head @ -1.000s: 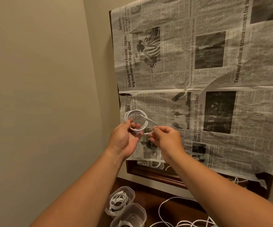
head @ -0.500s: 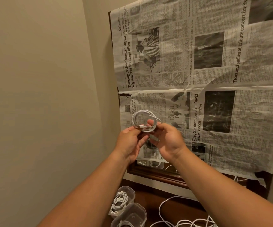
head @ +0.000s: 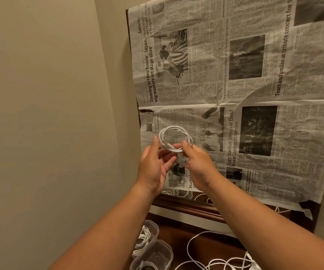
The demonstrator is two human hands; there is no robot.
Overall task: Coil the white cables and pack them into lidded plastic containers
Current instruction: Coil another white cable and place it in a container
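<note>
While pinched by right hand (head: 198, 164), left hand (head: 153, 168) fingers (head: 168, 162) spread: round white cable coil (head: 176, 128).

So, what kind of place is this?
Probably a corner of a room at home: plain beige wall, newspaper covering a wood frame, and a wooden top with cables and containers.
</note>
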